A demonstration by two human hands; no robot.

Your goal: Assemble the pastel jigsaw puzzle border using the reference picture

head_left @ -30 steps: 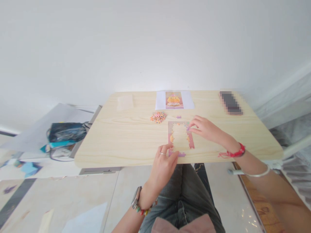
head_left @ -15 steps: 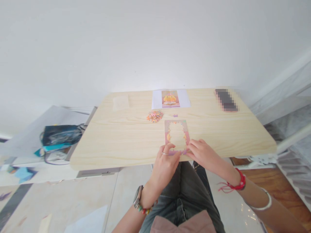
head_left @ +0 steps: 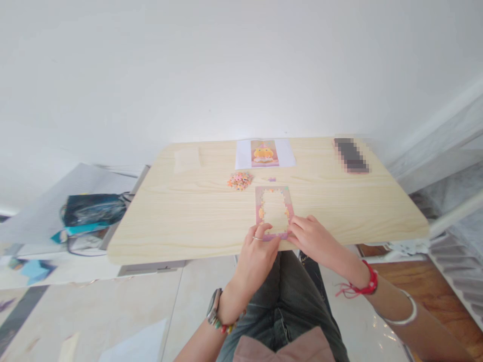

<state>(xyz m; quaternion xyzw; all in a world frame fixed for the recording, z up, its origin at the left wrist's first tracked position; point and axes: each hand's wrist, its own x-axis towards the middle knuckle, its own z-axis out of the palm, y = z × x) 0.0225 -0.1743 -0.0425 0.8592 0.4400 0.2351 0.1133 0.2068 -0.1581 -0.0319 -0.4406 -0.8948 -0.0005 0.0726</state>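
Observation:
On the table near its front edge lies a jigsaw puzzle border (head_left: 258, 197), a rectangular ring of pink, grey and purple pieces around bare wood. My left hand (head_left: 258, 251), wearing a ring, has its curled fingers and thumb on the bottom strip. At the lower right corner, my right hand (head_left: 313, 237) pinches the border between thumb and fingers. Any single piece under the fingertips is too small to make out. A heap of loose puzzle pieces (head_left: 240, 181) lies beyond the border to the left. One small purple piece (head_left: 271, 179) sits just above the border.
A paper with a printed picture (head_left: 264, 153) of a yellow character lies at the back. A pixelated phone (head_left: 351, 156) rests back right, a pale translucent bag (head_left: 187, 160) back left. Left of the table (head_left: 169, 221) is a dark bag (head_left: 94, 210).
My right hand has shifted very slightly at the lower right corner, its fingers drawing closer to the border. My left hand stays practically in place.

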